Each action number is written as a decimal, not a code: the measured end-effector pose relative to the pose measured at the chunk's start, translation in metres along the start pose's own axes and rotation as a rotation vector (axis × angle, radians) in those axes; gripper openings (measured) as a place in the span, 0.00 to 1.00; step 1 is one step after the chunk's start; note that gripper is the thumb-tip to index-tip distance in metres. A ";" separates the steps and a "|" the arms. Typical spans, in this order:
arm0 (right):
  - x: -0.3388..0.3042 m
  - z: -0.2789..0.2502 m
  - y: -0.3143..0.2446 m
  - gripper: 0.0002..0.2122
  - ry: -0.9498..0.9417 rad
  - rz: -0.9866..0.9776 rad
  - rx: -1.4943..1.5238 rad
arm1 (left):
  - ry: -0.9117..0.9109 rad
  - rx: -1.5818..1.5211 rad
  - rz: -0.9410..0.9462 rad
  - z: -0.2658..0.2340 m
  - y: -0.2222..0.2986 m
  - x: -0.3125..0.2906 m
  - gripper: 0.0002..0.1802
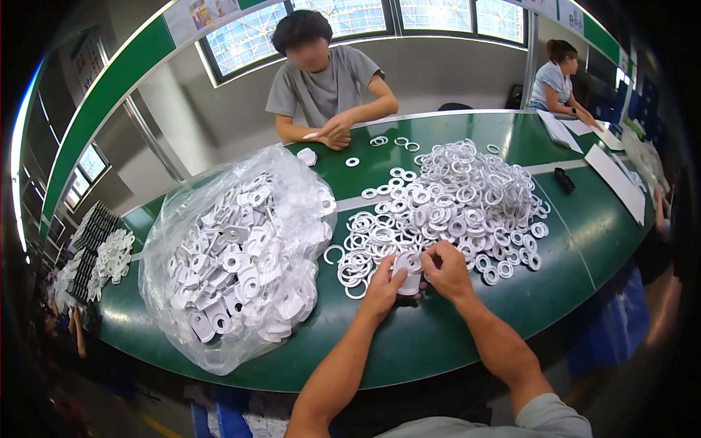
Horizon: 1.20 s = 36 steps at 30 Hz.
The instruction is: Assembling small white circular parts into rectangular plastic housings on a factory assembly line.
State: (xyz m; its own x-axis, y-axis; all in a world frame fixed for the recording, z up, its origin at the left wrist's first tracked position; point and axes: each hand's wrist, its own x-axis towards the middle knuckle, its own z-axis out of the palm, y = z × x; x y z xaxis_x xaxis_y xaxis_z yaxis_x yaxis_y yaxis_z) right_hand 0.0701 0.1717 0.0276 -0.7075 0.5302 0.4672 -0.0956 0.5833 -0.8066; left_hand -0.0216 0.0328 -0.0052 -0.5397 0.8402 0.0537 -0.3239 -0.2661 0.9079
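Observation:
My left hand [381, 289] grips a white plastic part [409, 283], a flat plate with a round ring-shaped end, its thumb on the near face. My right hand [447, 271] is closed right beside the part's round end, fingertips bent together; what they pinch, if anything, is hidden. Just beyond both hands lies a big heap of white plastic rings [467, 193], thick and thin ones mixed. To the left, a clear plastic bag [164, 255] lies open, full of white plates with round holes [234, 263] that look like the held part.
A green table [372, 358] carries everything. Across it, a person [325, 91] in grey leans with hands together near a few loose rings [352, 162]. A black object [564, 180] and white boards [615, 182] lie at right; another person [556, 80] sits beyond. Dark stacked trays [91, 237] stand far left.

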 end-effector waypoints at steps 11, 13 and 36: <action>0.000 0.006 0.003 0.08 -0.122 0.245 0.181 | 0.182 0.000 0.028 0.000 0.006 0.001 0.14; -0.001 0.003 0.008 0.07 -0.101 0.264 0.230 | 0.253 0.016 0.041 -0.003 0.010 0.000 0.14; 0.016 -0.021 0.022 0.06 -0.040 0.188 0.075 | 0.658 -0.303 0.301 -0.045 0.045 0.000 0.16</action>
State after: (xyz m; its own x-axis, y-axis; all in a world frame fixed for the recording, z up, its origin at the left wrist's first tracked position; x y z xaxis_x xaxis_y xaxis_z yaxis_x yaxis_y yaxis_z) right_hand 0.0714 0.2055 0.0246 -0.7452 0.5993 0.2925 -0.0105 0.4281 -0.9037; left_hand -0.0712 -0.0009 0.0168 -0.9567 0.2840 -0.0641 -0.2378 -0.6349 0.7351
